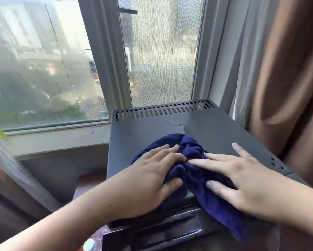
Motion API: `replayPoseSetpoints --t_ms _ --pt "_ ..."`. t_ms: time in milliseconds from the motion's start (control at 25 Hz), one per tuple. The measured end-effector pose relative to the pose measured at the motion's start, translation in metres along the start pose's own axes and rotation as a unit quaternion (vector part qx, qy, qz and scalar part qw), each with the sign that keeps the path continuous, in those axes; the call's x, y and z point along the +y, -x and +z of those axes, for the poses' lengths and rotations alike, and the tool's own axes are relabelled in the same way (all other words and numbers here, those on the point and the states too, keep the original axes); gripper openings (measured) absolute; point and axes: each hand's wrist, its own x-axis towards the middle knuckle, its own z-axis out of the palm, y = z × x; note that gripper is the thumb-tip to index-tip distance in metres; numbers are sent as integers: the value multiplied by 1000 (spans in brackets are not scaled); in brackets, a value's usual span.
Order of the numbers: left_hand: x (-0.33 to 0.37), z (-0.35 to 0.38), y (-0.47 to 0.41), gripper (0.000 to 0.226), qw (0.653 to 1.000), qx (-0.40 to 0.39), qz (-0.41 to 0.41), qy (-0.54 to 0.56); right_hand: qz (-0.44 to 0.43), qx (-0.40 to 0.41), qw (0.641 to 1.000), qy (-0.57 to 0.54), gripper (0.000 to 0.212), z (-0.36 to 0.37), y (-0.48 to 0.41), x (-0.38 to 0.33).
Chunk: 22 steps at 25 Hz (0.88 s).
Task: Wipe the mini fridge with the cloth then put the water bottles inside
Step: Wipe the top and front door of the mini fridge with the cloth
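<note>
The left hand [152, 180] lies palm down in the lower middle of the frame, fingers spread and slightly curled, pressing the left part of the bunched dark blue cloth [193, 160]. The right hand [242, 180] lies flat just to its right, fingers splayed wide, its index and middle fingers and thumb on the cloth while its outer fingers rest on bare metal. The cloth sits between and under both hands on the grey top of the mini fridge [215, 127], with one end hanging over the front edge toward the lower right. A few water drops [177, 122] glisten on the top beyond the cloth, near the vent slots [163, 110] along the back edge. At the bottom edge, left of the fridge, the cap of a water bottle [89, 245] shows, blurred. Behind, a window [43, 60] fills the upper left, and a brown curtain [287, 78] hangs at the right.
</note>
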Motion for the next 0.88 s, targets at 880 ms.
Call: replayPoseSetpoints --t_ms 880 --pt "-107 -21 -222 44 966 17 -257 -36 8 106 992 -66 18 -49 -262 103"
